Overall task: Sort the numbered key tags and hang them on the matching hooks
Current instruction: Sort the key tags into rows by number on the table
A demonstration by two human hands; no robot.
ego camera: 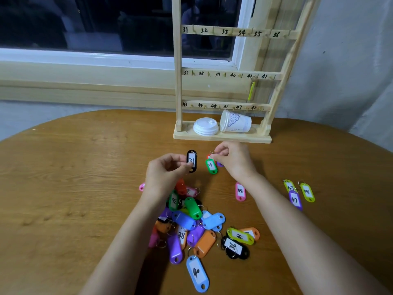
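At the centre of the frame, the left hand (168, 171) pinches a black key tag (191, 161) marked 31, and the right hand (234, 160) just beside it pinches the rings of a green tag (211, 166) and others. The black tag likely belongs on hook 31 (194, 29), top left of the wooden rack (178, 81). Lift it by its ring so the loop slips on cleanly.
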